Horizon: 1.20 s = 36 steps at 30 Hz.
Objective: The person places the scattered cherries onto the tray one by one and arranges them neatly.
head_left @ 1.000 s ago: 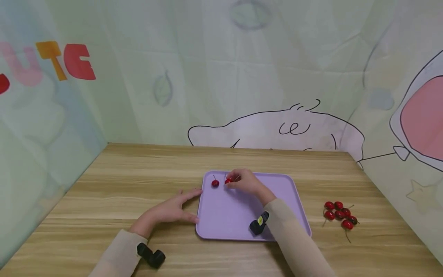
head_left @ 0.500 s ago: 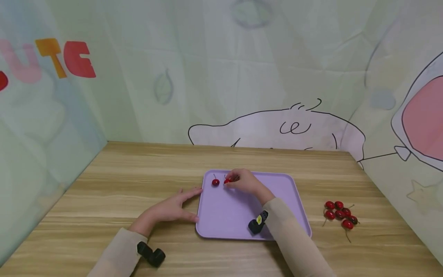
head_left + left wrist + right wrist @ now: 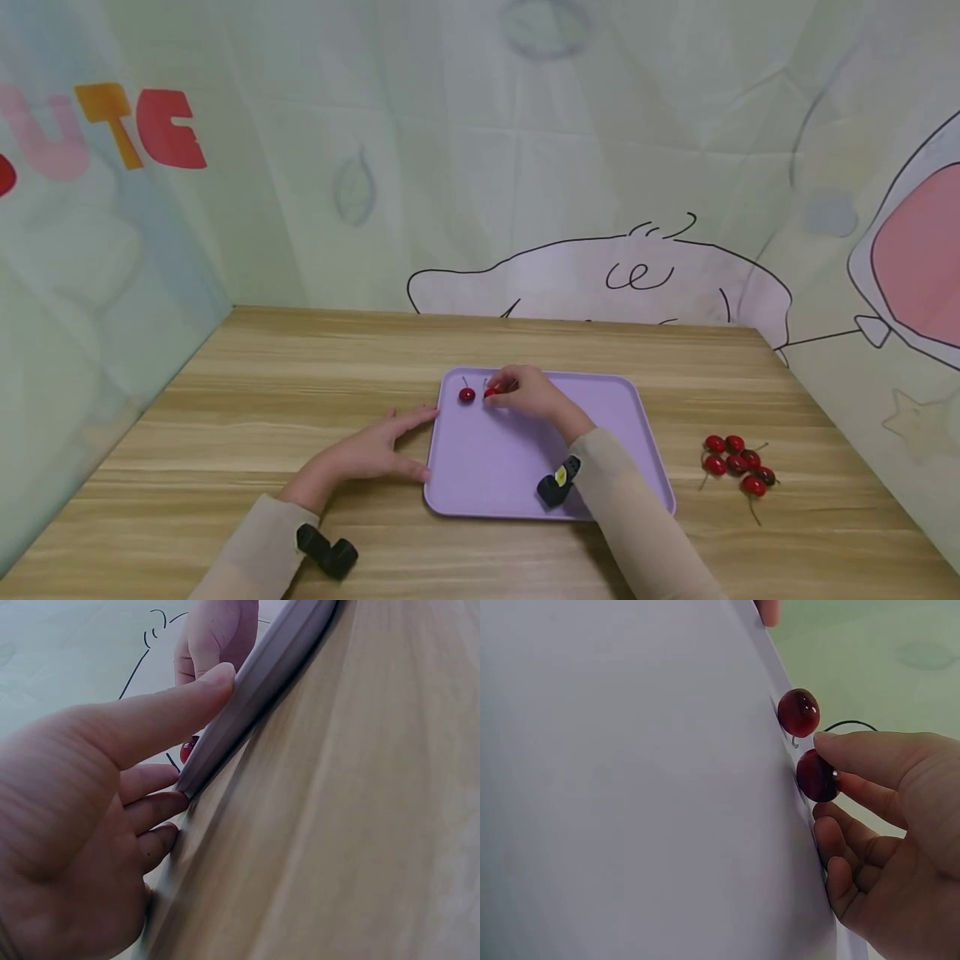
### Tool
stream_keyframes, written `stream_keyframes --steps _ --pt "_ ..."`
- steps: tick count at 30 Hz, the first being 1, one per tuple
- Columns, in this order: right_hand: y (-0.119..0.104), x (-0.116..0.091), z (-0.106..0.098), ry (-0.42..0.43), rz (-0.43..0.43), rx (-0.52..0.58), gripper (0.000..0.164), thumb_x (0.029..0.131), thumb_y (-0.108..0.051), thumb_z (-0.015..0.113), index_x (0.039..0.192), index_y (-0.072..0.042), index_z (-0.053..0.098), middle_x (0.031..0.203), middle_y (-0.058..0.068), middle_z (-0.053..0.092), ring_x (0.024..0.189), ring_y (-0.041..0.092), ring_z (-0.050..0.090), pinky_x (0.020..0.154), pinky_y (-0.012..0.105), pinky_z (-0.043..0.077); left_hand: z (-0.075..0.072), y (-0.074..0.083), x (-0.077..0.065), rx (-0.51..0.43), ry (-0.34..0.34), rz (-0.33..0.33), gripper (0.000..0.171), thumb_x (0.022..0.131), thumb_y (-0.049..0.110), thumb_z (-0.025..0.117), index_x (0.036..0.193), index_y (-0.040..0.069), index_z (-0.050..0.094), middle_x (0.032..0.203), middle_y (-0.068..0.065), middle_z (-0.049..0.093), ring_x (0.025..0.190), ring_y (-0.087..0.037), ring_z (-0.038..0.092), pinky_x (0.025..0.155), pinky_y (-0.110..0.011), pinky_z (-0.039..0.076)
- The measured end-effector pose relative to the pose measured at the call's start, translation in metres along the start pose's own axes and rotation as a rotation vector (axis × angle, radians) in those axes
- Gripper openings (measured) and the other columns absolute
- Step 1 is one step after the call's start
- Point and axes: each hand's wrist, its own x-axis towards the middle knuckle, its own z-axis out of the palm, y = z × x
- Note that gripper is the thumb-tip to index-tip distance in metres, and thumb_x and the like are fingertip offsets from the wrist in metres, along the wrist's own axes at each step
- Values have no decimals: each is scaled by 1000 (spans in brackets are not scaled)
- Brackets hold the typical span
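A light purple tray (image 3: 480,467) lies on the wooden table. My left hand (image 3: 367,450) rests at its left side, thumb and fingers spread, with the fingertips against the rim. Over the tray's far left part, my right hand (image 3: 532,393) pinches a red cherry (image 3: 817,776) between thumb and index finger, low at the tray surface. Just left of it sits another cherry (image 3: 467,395) with its stem pointing up, a small gap between the two. The right fingers partly cover the pinched cherry in the head view.
Several more cherries (image 3: 737,464), some with stems, lie in a cluster on the table (image 3: 810,533) to the right of the tray. A printed cloth backdrop (image 3: 450,167) rises behind the table and along both sides.
My right hand has shifted slightly left with the pinched cherry, bringing it a little closer to the other one. My left hand has stayed at the tray's edge.
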Motion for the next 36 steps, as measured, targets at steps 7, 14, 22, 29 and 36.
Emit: stream_keyframes --steps 7,14,22,29,36 --pt "0 -2 -2 14 24 12 22 84 -20 75 102 -10 70 93 3 66 85 16 59 73 27 49 1 0 1 -7 -1 9 90 79 34 79 149 4 33 156 -20 27 145 -41 16 115 -62 -5" --pt "1 -10 -19 41 32 11 25 88 -21 70 110 -10 69 101 5 63 92 19 58 76 31 50 2 0 1 -12 -3 -10 90 78 35 79 150 5 33 156 -19 25 145 -44 10 114 -62 -5" --pt "1 -48 -66 156 -91 2 32 90 -22 68 114 -2 66 102 9 65 88 20 59 72 29 50 0 2 3 -16 -4 -27 91 77 35 80 150 6 33 157 -19 23 145 -46 6 114 -62 -5" --pt "1 -93 -107 264 -135 -54 28 90 -19 68 112 -2 65 95 9 66 84 20 58 69 29 50 0 2 2 -9 -1 -23 91 78 36 79 150 6 33 157 -19 22 143 -49 3 113 -64 -5" --pt "8 -133 -137 329 -73 -139 31 93 -24 65 115 -2 63 100 11 65 87 21 56 71 24 49 0 0 -1 -18 3 -24 91 78 35 80 150 6 33 157 -21 23 142 -52 -1 112 -65 -6"
